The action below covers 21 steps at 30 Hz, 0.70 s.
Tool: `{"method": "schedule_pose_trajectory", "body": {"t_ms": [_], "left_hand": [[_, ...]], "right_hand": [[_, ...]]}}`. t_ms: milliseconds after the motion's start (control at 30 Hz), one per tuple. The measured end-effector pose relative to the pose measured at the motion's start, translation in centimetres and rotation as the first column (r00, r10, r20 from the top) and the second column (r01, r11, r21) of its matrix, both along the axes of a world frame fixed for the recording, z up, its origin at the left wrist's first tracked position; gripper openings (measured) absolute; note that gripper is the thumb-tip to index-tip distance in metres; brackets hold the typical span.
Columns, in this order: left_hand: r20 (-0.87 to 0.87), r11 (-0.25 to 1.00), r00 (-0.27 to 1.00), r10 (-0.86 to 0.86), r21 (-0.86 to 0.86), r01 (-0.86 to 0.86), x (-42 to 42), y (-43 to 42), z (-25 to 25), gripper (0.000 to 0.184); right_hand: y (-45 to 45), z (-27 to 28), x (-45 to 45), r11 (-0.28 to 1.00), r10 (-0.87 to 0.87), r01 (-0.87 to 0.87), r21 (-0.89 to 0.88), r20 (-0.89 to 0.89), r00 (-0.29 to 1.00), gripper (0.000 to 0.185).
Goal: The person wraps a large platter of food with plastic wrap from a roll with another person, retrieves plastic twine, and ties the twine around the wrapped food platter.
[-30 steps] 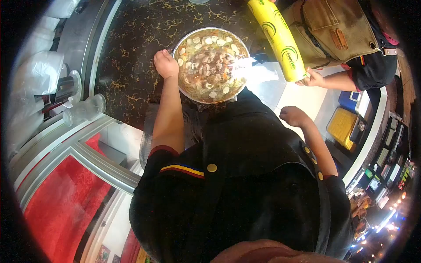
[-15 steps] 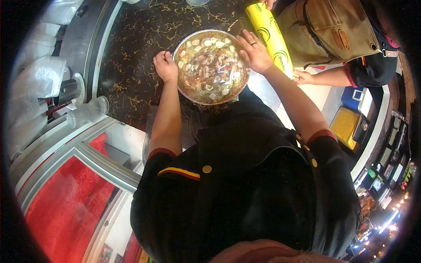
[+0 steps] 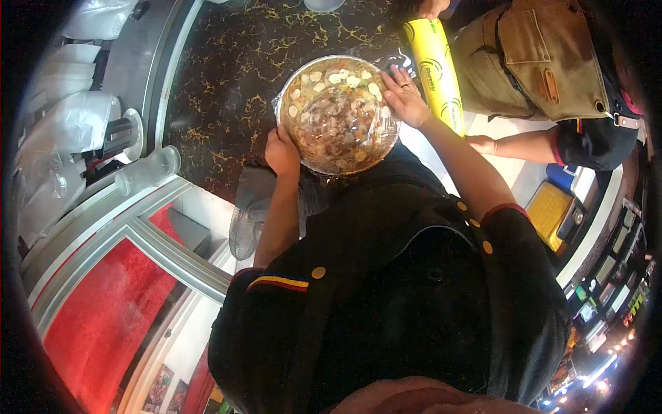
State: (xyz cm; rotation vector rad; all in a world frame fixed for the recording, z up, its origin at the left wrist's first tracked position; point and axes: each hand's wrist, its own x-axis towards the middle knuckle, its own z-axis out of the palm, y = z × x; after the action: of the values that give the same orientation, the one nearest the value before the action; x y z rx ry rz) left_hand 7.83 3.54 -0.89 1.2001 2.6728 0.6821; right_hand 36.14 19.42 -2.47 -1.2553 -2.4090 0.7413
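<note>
A round foil platter [image 3: 340,114] of food, topped with pale slices around a brown middle, lies under shiny cling film on the counter. At its lower left rim my left hand [image 3: 282,152] is closed, fingers curled against the edge; their undersides are hidden. My right hand [image 3: 408,102] lies on the film at the platter's right edge, open, with fingers stretched out. Just right of it is a yellow cling film roll [image 3: 437,77], which a co-worker grips at both ends, one hand [image 3: 433,7] at the top and another [image 3: 482,144] at the bottom.
Dark marbled counter [image 3: 227,83] surrounds the platter. A clear plastic cup [image 3: 148,169] lies at the counter's left side, near stacked plastic packs [image 3: 65,83]. A co-worker in a brown apron [image 3: 531,62] stands close on the right. A fan [image 3: 245,231] sits below the counter edge.
My left hand has gone from the platter's left side down to its lower left rim. My right hand still rests on the right edge. The whole view has shifted slightly.
</note>
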Motion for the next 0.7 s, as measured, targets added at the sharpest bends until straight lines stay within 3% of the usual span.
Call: {"method": "schedule_pose_trajectory", "body": {"t_ms": [100,167,200,233,300,333,400,433,500,533,600,700], "left_hand": [[0.079,0.999,0.997,0.020,-0.035,-0.018,1.2,-1.7,0.4,0.030],[0.106,0.998,0.993,0.058,0.002,-0.059,1.7,-2.2,0.0,0.031],[0.140,0.995,0.986,0.087,0.036,-0.093,1.9,-2.4,0.0,0.032],[0.137,0.995,0.986,0.094,0.033,-0.099,2.0,-2.6,-0.1,0.032],[0.190,0.994,0.976,0.110,-0.005,-0.111,1.9,-2.6,0.1,0.034],[0.187,0.993,0.976,0.116,-0.004,-0.117,2.0,-2.6,0.4,0.034],[0.496,0.988,0.857,0.137,-0.007,-0.153,1.9,-2.6,1.0,0.036],[0.494,0.988,0.859,0.136,-0.004,-0.154,1.8,-2.6,0.9,0.036],[0.869,0.923,0.472,0.149,0.048,-0.381,1.9,-2.4,0.4,0.038],[0.871,0.924,0.470,0.143,0.053,-0.378,1.8,-2.3,0.0,0.038],[0.996,0.832,0.089,0.014,0.037,-0.554,1.5,-2.1,-0.6,0.040],[0.987,0.899,0.157,-0.032,0.097,-0.427,0.1,-2.8,-2.6,0.046]], "right_hand": [[-1.1,4.0,-0.5,0.993,-0.027,0.025,0.119,0.015,1.000,0.039],[-2.2,4.9,-1.5,0.962,-0.272,0.269,0.046,0.086,0.958,0.032],[-2.3,4.2,-1.9,0.947,-0.318,0.320,0.007,-0.074,0.945,0.030],[-2.2,3.5,-2.2,0.949,-0.313,0.314,0.003,-0.075,0.947,0.030],[-2.1,2.3,-2.8,0.833,-0.538,0.524,-0.177,-0.039,0.842,0.032],[-1.7,1.8,-2.7,0.842,-0.524,0.513,-0.169,-0.024,0.851,0.035],[-1.1,1.4,-2.5,0.850,-0.501,0.496,-0.177,0.019,0.865,0.035],[-0.8,1.5,-2.5,0.855,-0.483,0.486,-0.178,0.066,0.873,0.035],[-0.3,2.2,-2.2,0.849,-0.467,0.471,-0.240,0.076,0.881,0.034],[0.0,2.5,-2.0,0.839,-0.449,0.454,-0.302,0.088,0.889,0.034],[-0.2,2.3,-2.0,0.829,-0.476,0.470,-0.303,0.058,0.878,0.033],[-0.1,2.2,-1.9,0.814,-0.477,0.459,-0.356,0.041,0.878,0.033]]}}
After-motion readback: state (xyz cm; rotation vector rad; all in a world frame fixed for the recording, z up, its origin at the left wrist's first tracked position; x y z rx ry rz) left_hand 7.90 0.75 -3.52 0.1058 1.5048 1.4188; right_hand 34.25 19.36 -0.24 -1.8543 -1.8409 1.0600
